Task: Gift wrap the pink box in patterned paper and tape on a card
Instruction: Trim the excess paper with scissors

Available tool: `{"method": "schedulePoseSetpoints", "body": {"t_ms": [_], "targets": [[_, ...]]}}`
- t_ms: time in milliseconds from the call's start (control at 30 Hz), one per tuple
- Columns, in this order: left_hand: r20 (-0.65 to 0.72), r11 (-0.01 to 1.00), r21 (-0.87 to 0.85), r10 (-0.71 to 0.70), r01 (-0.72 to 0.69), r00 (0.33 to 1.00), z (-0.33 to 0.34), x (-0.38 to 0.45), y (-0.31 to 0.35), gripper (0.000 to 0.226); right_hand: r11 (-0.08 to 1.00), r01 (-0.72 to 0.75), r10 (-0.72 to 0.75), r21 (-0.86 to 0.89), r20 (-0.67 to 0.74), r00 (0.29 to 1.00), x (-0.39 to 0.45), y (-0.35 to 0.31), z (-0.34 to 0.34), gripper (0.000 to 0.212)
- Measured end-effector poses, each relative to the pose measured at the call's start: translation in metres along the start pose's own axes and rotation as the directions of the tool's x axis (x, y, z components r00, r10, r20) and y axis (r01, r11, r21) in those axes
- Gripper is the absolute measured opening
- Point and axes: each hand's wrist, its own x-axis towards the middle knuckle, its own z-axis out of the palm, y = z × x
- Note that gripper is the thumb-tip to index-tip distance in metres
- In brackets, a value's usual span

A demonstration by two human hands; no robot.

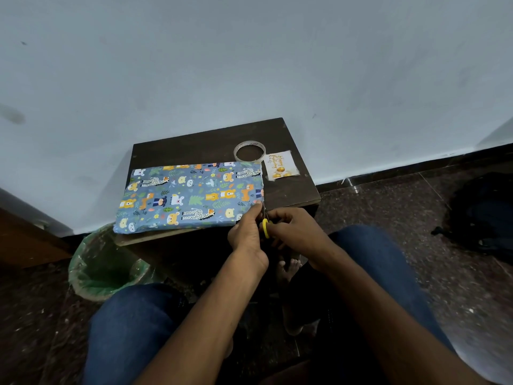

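Gripping yellow-handled scissors [266, 227], right hand [294, 232], fingers curled.

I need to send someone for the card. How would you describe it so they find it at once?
On the small dark table against the wall, look at the far right corner, beside the tape roll. The card is the flat white rectangle with gold lettering and gold balls.

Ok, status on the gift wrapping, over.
Left hand pinching paper at wrapped box near corner. Right hand holds yellow scissors there. Card and tape roll lie untouched on table.
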Motion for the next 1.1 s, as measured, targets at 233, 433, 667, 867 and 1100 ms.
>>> {"method": "schedulePoseSetpoints", "body": {"t_ms": [233,433,667,867,1100], "targets": [[-0.019,1.000,-0.006,0.015,-0.015,1.000,0.000,0.000,0.000,0.027,1.000,0.001,-0.001,-0.010,-0.018,1.000,0.001,-0.001,0.002,0.012],[-0.025,0.999,-0.018,0.043,-0.043,0.999,0.001,-0.005,-0.001,0.018,0.999,0.017,-0.018,-0.030,-0.040,0.999,0.002,0.000,0.004,0.014],[-0.022,0.999,-0.017,0.047,-0.047,0.999,0.003,-0.007,-0.001,0.018,0.999,0.018,-0.020,-0.038,-0.043,0.999,0.003,0.003,0.007,0.016],[-0.029,0.999,-0.011,0.045,-0.045,0.999,0.002,-0.005,0.000,0.019,0.997,0.028,-0.033,-0.070,-0.071,0.997,0.004,0.003,0.013,0.015],[-0.028,0.999,-0.018,0.048,-0.049,0.998,0.002,-0.008,0.001,0.016,0.996,0.039,-0.046,-0.081,-0.088,0.995,0.005,0.001,0.013,0.017]]}}
